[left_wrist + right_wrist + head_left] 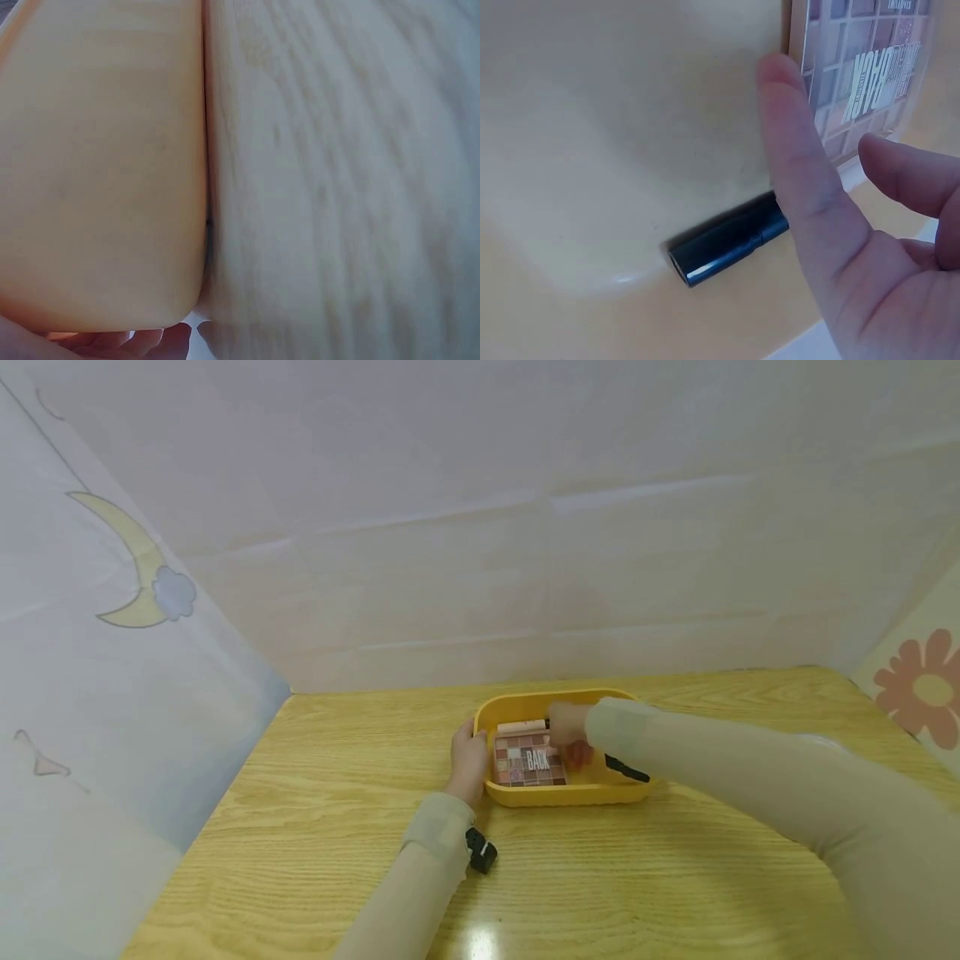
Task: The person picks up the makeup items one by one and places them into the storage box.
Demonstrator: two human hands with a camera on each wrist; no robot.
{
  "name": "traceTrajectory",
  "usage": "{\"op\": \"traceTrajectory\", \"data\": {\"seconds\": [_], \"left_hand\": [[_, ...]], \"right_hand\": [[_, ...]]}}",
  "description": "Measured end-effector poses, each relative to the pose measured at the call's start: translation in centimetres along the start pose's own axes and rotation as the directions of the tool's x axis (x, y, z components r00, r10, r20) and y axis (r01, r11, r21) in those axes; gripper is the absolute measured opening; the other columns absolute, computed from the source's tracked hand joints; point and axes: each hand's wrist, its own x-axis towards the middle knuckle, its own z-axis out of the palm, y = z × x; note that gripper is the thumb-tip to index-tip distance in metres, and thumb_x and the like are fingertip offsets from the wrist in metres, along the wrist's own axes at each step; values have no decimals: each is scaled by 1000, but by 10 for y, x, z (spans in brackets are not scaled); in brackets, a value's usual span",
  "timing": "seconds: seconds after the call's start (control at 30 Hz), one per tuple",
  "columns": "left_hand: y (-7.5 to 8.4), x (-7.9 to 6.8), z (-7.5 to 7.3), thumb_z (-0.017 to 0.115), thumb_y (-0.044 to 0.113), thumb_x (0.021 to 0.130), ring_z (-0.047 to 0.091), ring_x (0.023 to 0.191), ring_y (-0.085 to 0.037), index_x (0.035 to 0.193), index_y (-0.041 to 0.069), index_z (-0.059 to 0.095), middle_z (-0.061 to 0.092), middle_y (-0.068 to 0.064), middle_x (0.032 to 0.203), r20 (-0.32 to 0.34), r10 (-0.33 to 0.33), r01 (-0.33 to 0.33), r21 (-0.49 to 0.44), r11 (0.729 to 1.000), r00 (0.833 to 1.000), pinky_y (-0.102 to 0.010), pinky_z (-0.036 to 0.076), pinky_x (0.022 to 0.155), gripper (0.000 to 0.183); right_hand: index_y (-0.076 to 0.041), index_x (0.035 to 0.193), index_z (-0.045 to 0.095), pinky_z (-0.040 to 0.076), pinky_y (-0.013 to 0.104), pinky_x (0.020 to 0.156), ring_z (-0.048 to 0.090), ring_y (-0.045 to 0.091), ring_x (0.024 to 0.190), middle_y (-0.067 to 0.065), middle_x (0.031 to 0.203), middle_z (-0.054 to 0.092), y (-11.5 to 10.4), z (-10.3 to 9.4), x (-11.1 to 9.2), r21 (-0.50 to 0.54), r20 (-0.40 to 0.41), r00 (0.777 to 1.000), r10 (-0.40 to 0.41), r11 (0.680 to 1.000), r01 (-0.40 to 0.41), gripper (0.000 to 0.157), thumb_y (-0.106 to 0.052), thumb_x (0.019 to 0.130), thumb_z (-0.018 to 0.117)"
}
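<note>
Left hand [468,764]: curled over the left end of a yellow tray [558,796], gripping by the rim. Fingers partly hidden by the tray in the left wrist view. Right hand [572,728]: down inside the tray, well to the right of the left hand. Index finger [802,150] straight, tip against the edge of a makeup palette [859,75]; thumb [911,176] spread apart from it, near the palette, contact impossible to tell. Other fingers mostly out of sight.

Palette flat in the tray, between both hands, with a grid of brown and pink pans and "BACK" in white letters. Just beyond the palette, a pale tube [521,726], black end beside the right index finger.

Pale sleeves [750,768] on both arms; black device [482,852] at the left wrist. Under the hands, a wood-grain table [322,827]. Far left of the left hand, a yellow moon [138,560] on pale cloth; far right of the right hand, an orange flower [930,689].
</note>
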Motion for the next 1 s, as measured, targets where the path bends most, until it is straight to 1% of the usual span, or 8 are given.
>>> {"op": "traceTrajectory", "data": {"seconds": [0.07,0.2,0.27,0.43,0.53,0.63,0.83,1.0], "left_hand": [[0,0,0,35,4,102,38,135,-35,141,-6,44,46,-21,143,-2,2,-2,2,1000,1000,-47,33,111,41],[0,0,0,35,4,102,38,135,-34,141,-6,45,47,-21,142,-1,6,-6,-9,1000,1000,-47,33,111,41],[1,-1,0,35,4,102,38,135,-34,141,-6,44,46,-20,143,3,6,-6,-13,1000,1000,-47,32,111,41],[1,-2,-1,34,4,102,38,136,-33,142,-6,43,46,-20,143,9,6,-5,-18,1000,1000,-47,32,111,42],[1,-1,-1,34,4,102,37,136,-34,142,-6,43,45,-20,144,6,4,-3,-12,1000,1000,-47,33,111,42],[1,0,-1,35,4,102,37,136,-34,142,-6,43,45,-20,144,-1,-7,7,-9,1000,1000,-47,33,111,42],[1,0,-1,35,4,102,38,135,-34,141,-5,44,46,-19,143,2,-27,27,-4,1000,1000,-47,33,111,41],[4,-1,-3,35,3,102,37,135,-36,142,-5,43,45,-21,144,10,-26,26,19,999,1000,-48,33,111,41]], "right_hand": [[8,107,58,60,38,60,69,28,64,17,74,67,1,-2,-5,16,12,1000,-14,1000,14,19,-8,100,51],[10,107,58,60,37,61,70,27,66,17,77,68,5,-7,-14,29,35,998,-52,998,51,23,-11,100,51],[9,110,54,60,37,61,70,28,67,18,79,68,7,-11,-18,41,39,997,-68,997,67,22,-11,101,50],[12,103,59,59,35,58,70,26,65,18,82,69,11,-18,-29,42,34,993,-110,993,108,26,-13,101,50],[11,99,62,59,34,58,70,24,66,17,85,70,13,-20,-39,33,30,991,-131,991,130,26,-13,100,51],[10,100,62,59,33,57,70,23,66,17,86,70,14,-22,-48,23,18,990,-141,990,141,25,-14,100,52],[9,110,60,58,33,55,69,22,64,15,86,67,20,-25,-64,-14,-30,988,-149,989,148,25,-13,100,53],[11,113,57,52,28,48,66,22,61,15,85,64,27,-25,-71,-9,-76,984,-162,987,161,25,-11,101,52]]}}
